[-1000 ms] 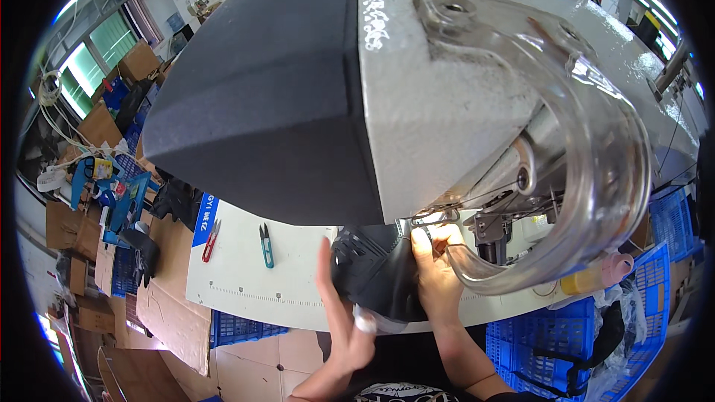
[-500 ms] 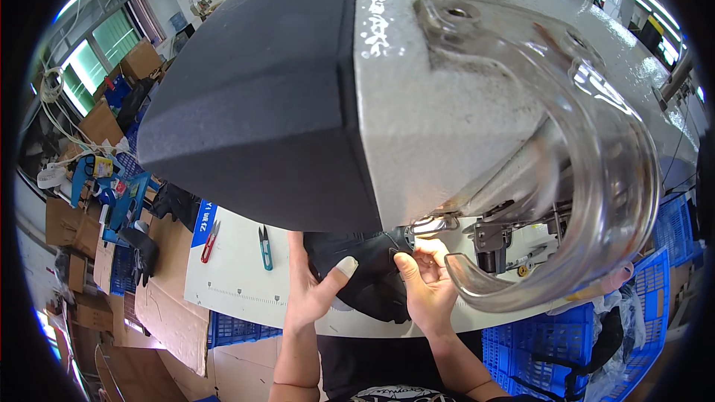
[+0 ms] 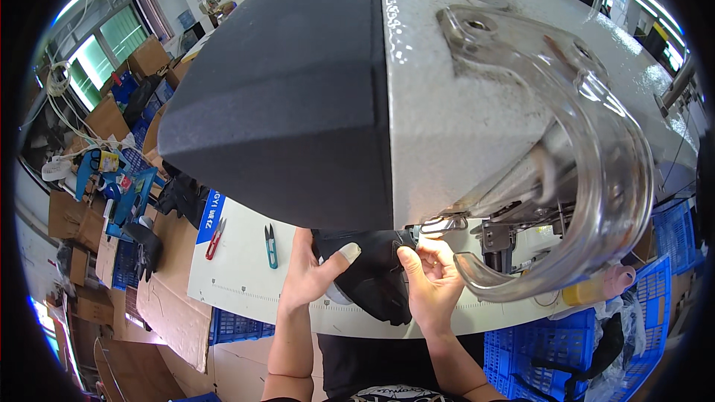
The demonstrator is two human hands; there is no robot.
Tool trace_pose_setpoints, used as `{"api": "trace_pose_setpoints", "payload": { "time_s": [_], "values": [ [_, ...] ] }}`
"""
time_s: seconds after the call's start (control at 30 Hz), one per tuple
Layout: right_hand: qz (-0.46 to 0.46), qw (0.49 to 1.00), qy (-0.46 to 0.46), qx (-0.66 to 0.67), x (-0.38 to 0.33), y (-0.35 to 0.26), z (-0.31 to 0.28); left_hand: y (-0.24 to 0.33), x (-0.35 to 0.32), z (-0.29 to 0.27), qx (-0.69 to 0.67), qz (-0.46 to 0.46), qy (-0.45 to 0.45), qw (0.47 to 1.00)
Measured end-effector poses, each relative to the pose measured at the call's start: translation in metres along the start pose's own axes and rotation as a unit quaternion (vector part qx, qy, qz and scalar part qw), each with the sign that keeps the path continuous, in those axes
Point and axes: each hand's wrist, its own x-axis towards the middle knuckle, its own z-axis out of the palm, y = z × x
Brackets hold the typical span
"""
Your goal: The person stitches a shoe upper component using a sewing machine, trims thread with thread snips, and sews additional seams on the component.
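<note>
A black piece of fabric [image 3: 376, 279] lies on the white table [image 3: 246, 283] under the head of a large sewing machine [image 3: 417, 97]. My left hand [image 3: 313, 272] rests flat on the fabric's left edge, thumb stretched over it with a white cover on the tip. My right hand [image 3: 428, 279] pinches the fabric's right side just beside the needle area [image 3: 439, 225]. The machine's head hides the far part of the fabric.
A clear curved plastic guard [image 3: 596, 179] hangs in front of the needle. Teal thread snips [image 3: 271, 246] and red snips [image 3: 214, 238] lie on the table to the left. Cardboard sheets [image 3: 167, 290], blue crates [image 3: 544, 357] and boxes surround the table.
My left hand came up from the table's near edge and settled on the fabric's left side. My right hand moved slightly toward the needle, still on the fabric.
</note>
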Motion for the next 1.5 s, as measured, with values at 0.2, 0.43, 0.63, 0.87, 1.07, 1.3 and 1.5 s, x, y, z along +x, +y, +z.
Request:
{"api": "trace_pose_setpoints", "payload": {
  "time_s": [0.2,0.43,0.63,0.87,1.07,1.3,1.5],
  "values": [
    [0.048,0.99,-0.03,-0.125,0.005,-0.015,-0.02,0.017,-0.032,0.028,0.092,0.042,0.058,0.993],
    [0.053,0.939,-0.048,-0.337,0.023,-0.006,-0.064,-0.017,-0.077,0.094,0.1,0.089,0.203,0.97],
    [-0.004,0.924,-0.072,-0.375,0.035,-0.006,-0.072,-0.021,-0.077,0.096,0.105,0.113,0.186,0.97],
    [-0.008,0.947,-0.071,-0.313,0.034,-0.019,-0.06,-0.018,-0.064,0.093,0.073,0.098,0.192,0.974],
    [-0.001,0.957,-0.074,-0.281,0.03,-0.018,-0.05,0.001,-0.05,0.078,0.097,0.136,0.175,0.97],
    [-0.038,0.97,-0.04,-0.238,0.025,-0.007,-0.04,0.014,-0.033,0.056,0.13,0.131,0.099,0.978],
    [-0.04,0.982,-0.006,-0.183,0.02,-0.011,-0.026,0.019,-0.021,0.043,-0.003,0.06,0.075,0.995]
  ]
}}
